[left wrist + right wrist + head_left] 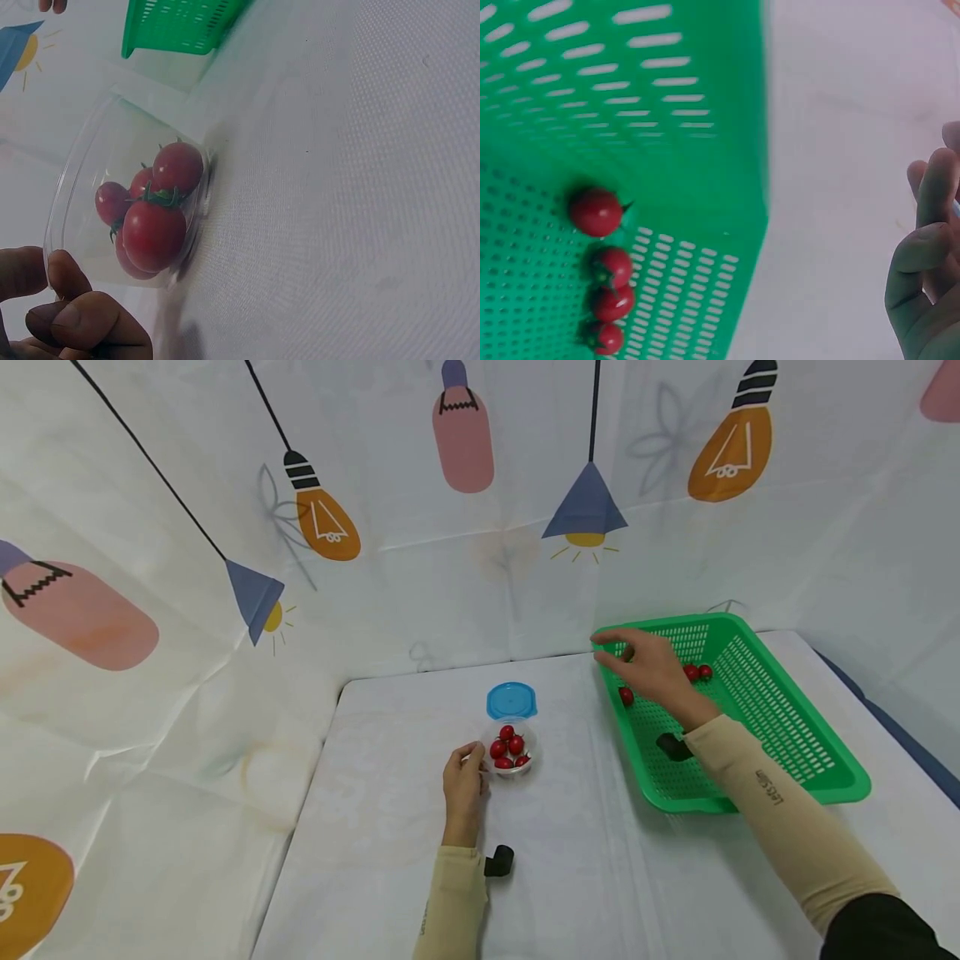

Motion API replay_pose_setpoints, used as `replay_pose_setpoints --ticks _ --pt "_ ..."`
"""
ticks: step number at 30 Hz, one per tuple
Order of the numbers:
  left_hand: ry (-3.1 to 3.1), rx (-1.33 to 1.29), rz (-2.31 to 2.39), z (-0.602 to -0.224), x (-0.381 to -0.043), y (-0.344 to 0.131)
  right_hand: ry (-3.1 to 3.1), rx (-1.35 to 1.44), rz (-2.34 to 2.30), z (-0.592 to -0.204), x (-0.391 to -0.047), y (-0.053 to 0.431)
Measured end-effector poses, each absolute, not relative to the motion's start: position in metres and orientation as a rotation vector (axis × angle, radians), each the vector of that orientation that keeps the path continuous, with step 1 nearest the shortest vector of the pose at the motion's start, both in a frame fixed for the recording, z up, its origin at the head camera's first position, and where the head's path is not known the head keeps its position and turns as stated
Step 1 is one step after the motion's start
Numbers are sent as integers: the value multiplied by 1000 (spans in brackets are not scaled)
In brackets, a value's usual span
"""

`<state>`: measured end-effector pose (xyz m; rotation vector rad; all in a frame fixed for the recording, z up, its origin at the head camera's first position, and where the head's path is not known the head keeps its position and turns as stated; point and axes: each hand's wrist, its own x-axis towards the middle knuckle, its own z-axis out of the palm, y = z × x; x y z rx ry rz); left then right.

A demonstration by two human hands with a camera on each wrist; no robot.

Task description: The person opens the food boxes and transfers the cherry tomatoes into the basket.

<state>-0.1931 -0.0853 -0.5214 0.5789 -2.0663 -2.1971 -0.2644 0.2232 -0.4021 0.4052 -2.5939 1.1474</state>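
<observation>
Table (360, 860), grip (463, 793) on cup rim (60, 202), basket (776, 697) apart

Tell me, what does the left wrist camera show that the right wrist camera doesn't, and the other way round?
Only the left wrist view shows the clear cup, with red tomatoes inside and the left hand holding its rim.

Only the right wrist view shows the basket's inside, with four tomatoes lying in it.

Both show part of the green basket and some tomatoes, though different ones. The right hand probably appears in both, just fingertips in the left wrist view.
</observation>
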Motion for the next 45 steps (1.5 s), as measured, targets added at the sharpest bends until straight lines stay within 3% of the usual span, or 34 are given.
replay_pose_setpoints --ticks 45 --pt "-2092 604 -2204 -521 -193 -86 -2619 556 1141 -392 -241 152"
